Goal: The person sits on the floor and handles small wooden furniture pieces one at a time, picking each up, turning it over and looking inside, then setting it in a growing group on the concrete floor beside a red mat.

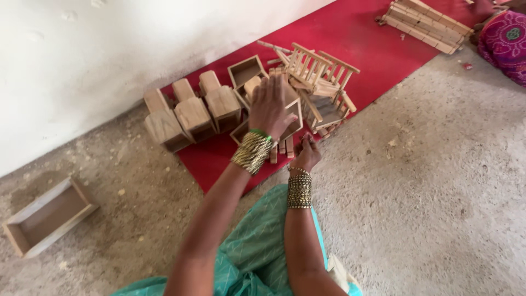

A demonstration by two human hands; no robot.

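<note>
My left hand [269, 107] lies palm down, fingers together, on a small open wooden box [295, 121] that stands on the red mat [361, 38]. My right hand [306, 153] sits just below it at the mat's near edge, its fingers curled around short wooden pieces [280, 148]. Whether it truly grips them is hard to tell. Both wrists carry stacks of gold bangles. Beside the left hand stand three small wooden seat-like blocks [192, 112] in a row and another open box [245, 70].
A pile of slatted wooden frames [320, 82] lies right of the hands. More slatted frames [424, 23] rest at the mat's far end beside another person in magenta cloth [504, 41]. A larger open wooden tray [46, 216] sits on the dusty floor at left. A white wall runs behind.
</note>
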